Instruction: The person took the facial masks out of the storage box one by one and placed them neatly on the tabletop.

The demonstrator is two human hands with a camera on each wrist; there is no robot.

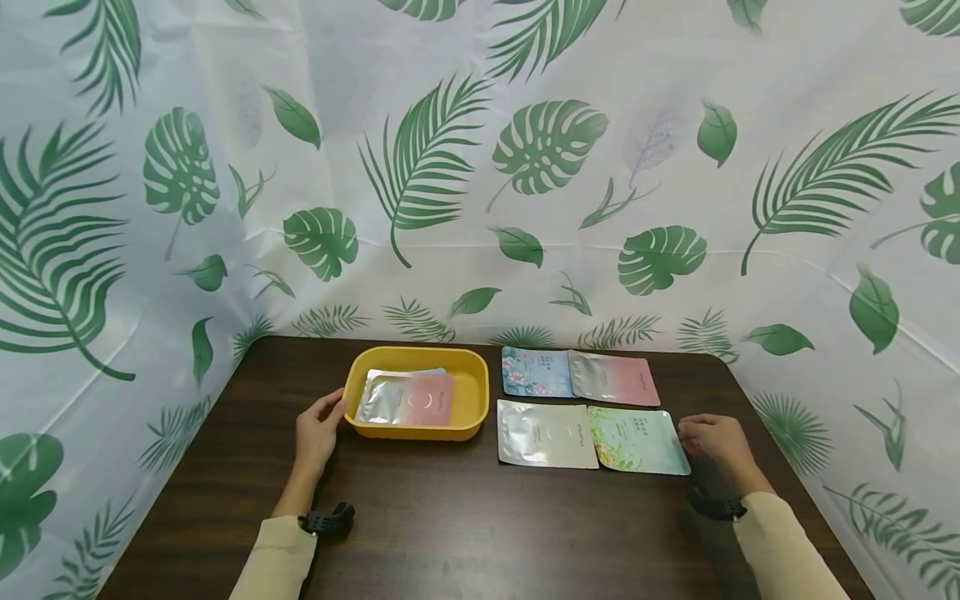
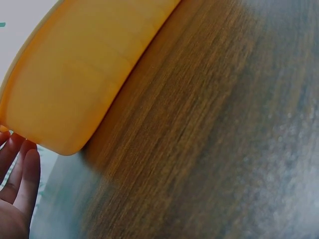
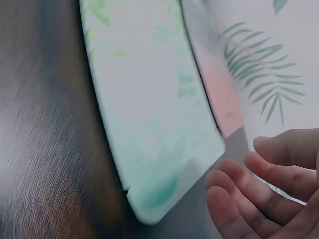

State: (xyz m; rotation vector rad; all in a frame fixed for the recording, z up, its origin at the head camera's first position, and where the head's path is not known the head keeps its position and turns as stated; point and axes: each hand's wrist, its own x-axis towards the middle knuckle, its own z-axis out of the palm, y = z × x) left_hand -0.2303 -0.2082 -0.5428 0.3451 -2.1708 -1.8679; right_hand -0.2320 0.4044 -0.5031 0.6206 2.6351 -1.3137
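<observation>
At the left end of a yellow tray (image 1: pixel 468 392), my left hand (image 1: pixel 318 429) has its fingertips against the outer wall. In the left wrist view its fingers (image 2: pixel 31 169) are fairly straight beside the tray's corner. The tray holds a silver-and-pink foil sachet (image 1: pixel 431 398) with a blue edge showing beneath it. My right hand (image 1: pixel 720 442) is beside the right edge of a green floral sachet (image 1: pixel 637 442). In the right wrist view its fingers (image 3: pixel 224 204) are loosely bent, with nothing between them.
Left of the green sachet lies a silver-and-cream sachet (image 1: pixel 547 435). Behind them lie a blue floral sachet (image 1: pixel 536 372) and another silver-and-pink sachet (image 1: pixel 618 379). All rest on the dark wooden table (image 1: pixel 480 533). A leaf-print cloth (image 1: pixel 450 183) hangs around the table's back and sides.
</observation>
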